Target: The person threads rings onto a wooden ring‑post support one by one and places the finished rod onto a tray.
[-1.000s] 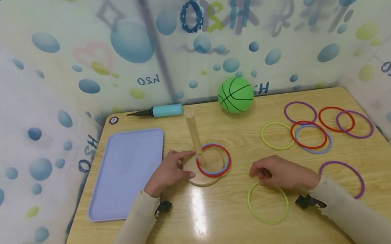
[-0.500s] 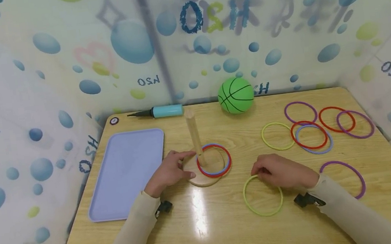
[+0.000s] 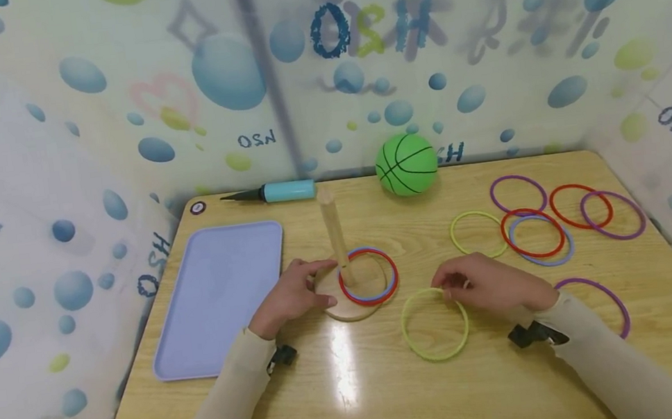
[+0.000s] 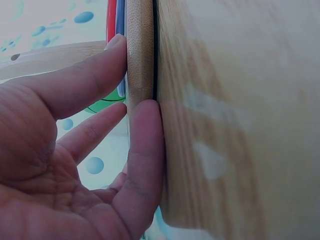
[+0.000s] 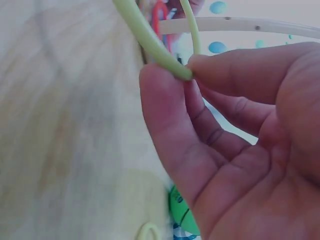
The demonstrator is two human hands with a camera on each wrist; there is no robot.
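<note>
A pale green ring [image 3: 435, 324] is pinched between the thumb and fingers of my right hand [image 3: 496, 284]; in the right wrist view the green ring [image 5: 157, 47] has its edge at the fingertips. My left hand [image 3: 290, 295] rests at the left side of a round wooden base [image 3: 348, 311] with an upright peg [image 3: 335, 237]. Its thumb and fingers are spread, touching the base's rim [image 4: 140, 60] in the left wrist view. A red ring [image 3: 397, 284] and a blue ring [image 3: 372, 250] lie round the peg on the base.
A lilac tray [image 3: 220, 293] lies at left. Behind stand a blue pump [image 3: 288, 191] and a green ball [image 3: 407, 164]. Several rings lie at right, among them a yellow-green ring [image 3: 454, 237], a red ring [image 3: 537, 256] and a purple ring [image 3: 618, 304].
My right hand has taken hold of the pale green ring. The ring has shifted left and away from me, towards the wooden base. The left hand stays in place.
</note>
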